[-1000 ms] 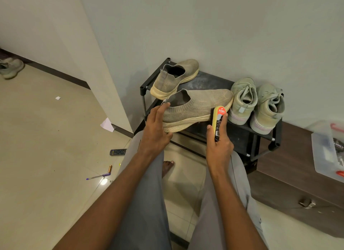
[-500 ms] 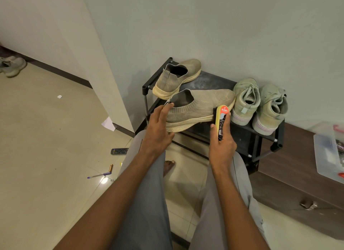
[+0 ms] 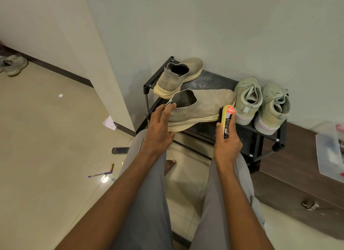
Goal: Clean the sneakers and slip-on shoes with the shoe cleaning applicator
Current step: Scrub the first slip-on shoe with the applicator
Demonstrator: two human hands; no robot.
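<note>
On the far left, by the wall, one grey shoe (image 3: 14, 65) lies on the floor tiles, well apart from the rest. Nearer lie a pen (image 3: 99, 174) and a remote control (image 3: 120, 150).

The left hand (image 3: 160, 127) holds the heel end of the front slip-on shoe (image 3: 201, 108); its fingers are curled around the heel and the fingertips reach the pull tab. This shoe lies across the front of the black shoe rack (image 3: 212, 80), toe to the right. The second slip-on shoe (image 3: 178, 77) stands behind it on the rack top, near the wall.

The right hand (image 3: 228, 143) grips the shoe cleaning applicator (image 3: 227, 121) with fingers wrapped around its body. The applicator stands almost upright, and its dark sponge side touches the shoe's side near the toe.

To the right, the pair of sneakers (image 3: 262, 102) stands on the rack with heels toward the person. At the right edge a clear plastic box (image 3: 329, 152) rests on a brown cabinet (image 3: 297, 175).
</note>
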